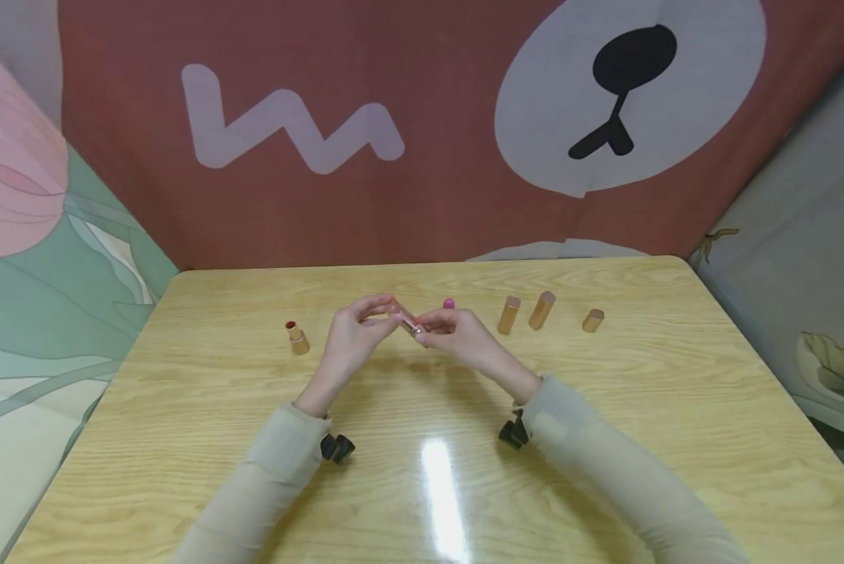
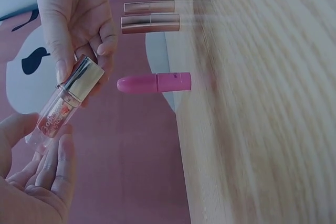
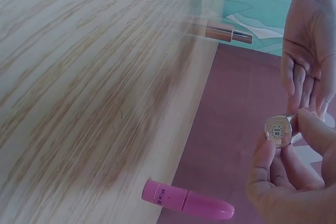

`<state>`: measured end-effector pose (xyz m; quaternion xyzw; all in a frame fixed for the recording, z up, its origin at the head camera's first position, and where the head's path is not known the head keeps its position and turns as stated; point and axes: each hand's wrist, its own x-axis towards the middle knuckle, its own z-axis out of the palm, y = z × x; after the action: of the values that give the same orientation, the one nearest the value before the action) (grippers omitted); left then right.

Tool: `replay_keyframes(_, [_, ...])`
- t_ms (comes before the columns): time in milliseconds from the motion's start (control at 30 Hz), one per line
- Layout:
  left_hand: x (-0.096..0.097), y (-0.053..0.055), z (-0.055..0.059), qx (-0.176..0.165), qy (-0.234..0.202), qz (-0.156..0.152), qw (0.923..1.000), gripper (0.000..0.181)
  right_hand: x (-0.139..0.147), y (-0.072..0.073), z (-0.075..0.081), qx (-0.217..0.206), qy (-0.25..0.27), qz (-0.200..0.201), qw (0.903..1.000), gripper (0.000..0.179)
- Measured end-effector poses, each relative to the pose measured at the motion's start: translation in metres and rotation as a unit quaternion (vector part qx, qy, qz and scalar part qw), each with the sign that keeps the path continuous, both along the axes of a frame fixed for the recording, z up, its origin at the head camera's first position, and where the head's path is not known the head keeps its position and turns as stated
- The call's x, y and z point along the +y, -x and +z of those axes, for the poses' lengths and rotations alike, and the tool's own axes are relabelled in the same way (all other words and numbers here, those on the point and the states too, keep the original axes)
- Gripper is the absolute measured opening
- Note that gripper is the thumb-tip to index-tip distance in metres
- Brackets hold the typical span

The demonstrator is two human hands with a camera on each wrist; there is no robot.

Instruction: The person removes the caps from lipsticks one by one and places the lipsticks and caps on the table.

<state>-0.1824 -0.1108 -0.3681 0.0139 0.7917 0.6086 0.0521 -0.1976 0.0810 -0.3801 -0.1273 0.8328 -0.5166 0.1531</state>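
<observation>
Both hands hold one slim lipstick (image 2: 83,80) with a shiny metallic base and a clear cap, something reddish showing inside. My left hand (image 1: 351,333) pinches the clear end between thumb and fingers. The metallic base is gripped by my right hand (image 1: 464,337), and a round label on its bottom (image 3: 278,131) faces the right wrist camera. Just behind the right hand a pink bullet-shaped tube (image 2: 152,83) stands upright on the table, mostly hidden in the head view. The two hands are held above the table, tilting the lipstick between them.
A gold lipstick tube with a narrower top (image 1: 297,338) stands on the left of the wooden table (image 1: 366,486). To the right are two tall gold tubes (image 1: 509,315) and a shorter gold piece (image 1: 593,320). A brown printed cloth (image 1: 351,219) hangs behind the table.
</observation>
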Motion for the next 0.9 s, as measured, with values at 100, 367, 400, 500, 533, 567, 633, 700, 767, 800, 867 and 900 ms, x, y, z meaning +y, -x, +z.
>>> replay_keyframes(100, [-0.001,0.001,0.000,0.004,0.002,-0.005,1.0000,0.043,-0.001,0.000,0.000,0.013,-0.001,0.010,0.9999,0.035])
replay_keyframes(367, [-0.017,0.008,0.007,0.019,-0.006,-0.004,0.9998,0.045,0.002,-0.003,-0.003,0.012,-0.016,0.028,0.9994,0.032])
replay_keyframes(400, [-0.021,0.009,0.007,0.018,-0.010,0.006,0.9998,0.045,0.003,-0.003,-0.004,0.008,-0.019,0.028,0.9994,0.032])
replay_keyframes(500, [-0.030,0.012,0.007,0.009,-0.032,0.026,0.9991,0.046,0.005,-0.005,-0.009,-0.003,-0.022,0.029,0.9993,0.033])
replay_keyframes(533, [-0.031,0.013,0.006,0.005,-0.030,0.029,0.9991,0.046,0.006,-0.005,-0.010,-0.002,-0.021,0.031,0.9993,0.033])
replay_keyframes(567, [-0.032,0.013,0.006,0.001,-0.026,0.029,0.9992,0.047,0.007,-0.006,-0.010,-0.001,-0.019,0.035,0.9992,0.033])
replay_keyframes(633, [-0.033,0.013,0.005,-0.005,-0.021,0.026,0.9994,0.047,0.007,-0.006,-0.012,0.000,-0.013,0.041,0.9991,0.033])
replay_keyframes(700, [-0.033,0.013,0.005,-0.006,-0.014,0.023,0.9996,0.046,0.008,-0.006,-0.012,0.001,-0.008,0.044,0.9990,0.034])
replay_keyframes(767, [-0.033,0.013,0.005,-0.001,-0.007,0.021,0.9998,0.045,0.009,-0.007,-0.012,0.006,-0.006,0.043,0.9990,0.034])
replay_keyframes(800, [-0.033,0.012,0.006,0.002,-0.003,0.020,0.9998,0.045,0.010,-0.007,-0.011,0.007,-0.005,0.040,0.9992,0.035])
replay_keyframes(867, [-0.033,0.012,0.006,0.008,0.002,0.019,0.9998,0.044,0.012,-0.008,-0.008,0.011,-0.004,0.032,0.9994,0.035])
replay_keyframes(900, [-0.033,0.012,0.007,0.009,0.004,0.020,0.9998,0.044,0.013,-0.008,-0.007,0.014,-0.004,0.027,0.9995,0.036])
